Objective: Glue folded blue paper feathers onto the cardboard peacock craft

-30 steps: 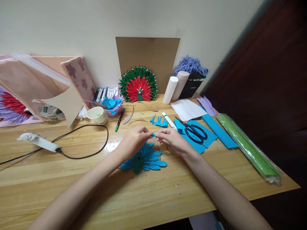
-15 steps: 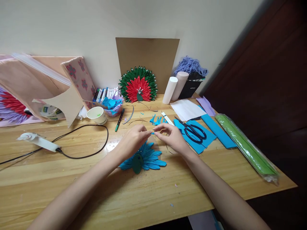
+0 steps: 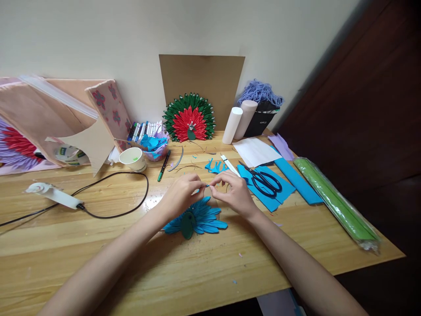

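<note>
Between the fingertips of my left hand (image 3: 186, 193) and my right hand (image 3: 232, 191), a small blue crepe paper piece (image 3: 207, 185) is pinched from both sides. My fingers cover most of it. Just below them on the table lies a blue paper peacock (image 3: 207, 219) with fanned feathers and a dark green body (image 3: 187, 224). My left wrist hides part of its left side. Black-handled scissors (image 3: 266, 183) rest on a blue crepe paper sheet (image 3: 274, 204) to the right of my right hand. Blue scraps (image 3: 215, 166) and a white pen (image 3: 229, 165) lie beyond my hands.
To the left are a white glue gun (image 3: 55, 194) with a looped black cord, a paper cup (image 3: 132, 160) and a green marker (image 3: 163, 166). A red and green peacock (image 3: 189, 118) leans on a brown board (image 3: 204, 74). A wrapped green roll (image 3: 332, 202) lies at right.
My fingertips have closed tighter around the small blue piece, which shows less and looks narrower. My hands stay above the blue peacock; the view has shifted slightly.
</note>
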### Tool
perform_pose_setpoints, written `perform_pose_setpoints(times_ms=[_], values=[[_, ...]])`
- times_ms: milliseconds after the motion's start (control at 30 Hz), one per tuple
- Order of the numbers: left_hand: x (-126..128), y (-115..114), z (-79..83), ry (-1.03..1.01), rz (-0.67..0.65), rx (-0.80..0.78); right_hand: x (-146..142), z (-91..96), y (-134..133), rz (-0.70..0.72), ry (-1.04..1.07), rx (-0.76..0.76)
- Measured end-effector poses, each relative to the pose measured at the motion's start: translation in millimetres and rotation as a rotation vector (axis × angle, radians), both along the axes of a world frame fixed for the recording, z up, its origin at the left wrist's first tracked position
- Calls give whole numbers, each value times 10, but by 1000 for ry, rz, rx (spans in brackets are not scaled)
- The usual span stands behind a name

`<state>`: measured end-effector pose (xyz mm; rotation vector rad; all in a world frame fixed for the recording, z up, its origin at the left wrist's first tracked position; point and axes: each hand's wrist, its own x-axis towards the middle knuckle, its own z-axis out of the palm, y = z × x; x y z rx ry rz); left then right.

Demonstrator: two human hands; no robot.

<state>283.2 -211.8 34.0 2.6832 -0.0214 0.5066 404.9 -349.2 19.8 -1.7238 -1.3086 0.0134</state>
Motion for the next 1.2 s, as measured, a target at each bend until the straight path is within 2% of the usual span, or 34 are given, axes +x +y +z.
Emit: perform_pose_setpoints(times_ms=[200, 433, 567, 700, 833, 1033, 1200], values=[[9, 32, -7, 24, -2, 15, 14, -6, 8, -29, 163, -48], [3, 239, 30, -3, 56, -22, 94, -35, 12, -131, 330, -73], [-7, 260, 61, -2, 122, -129, 102, -43, 22, -139, 390, -104], [-1, 161, 36, 87, 53, -302, 66, -56, 35, -68, 383, -134], [13, 117, -9, 129, 37, -391, 37, -54, 29, -42, 300, -141], [40, 127, -22, 230, 67, -640, 57, -20, -19, 117, -133, 16], [53, 119, -41, 257, 66, -781, 88, -66, -17, 167, -317, 86]])
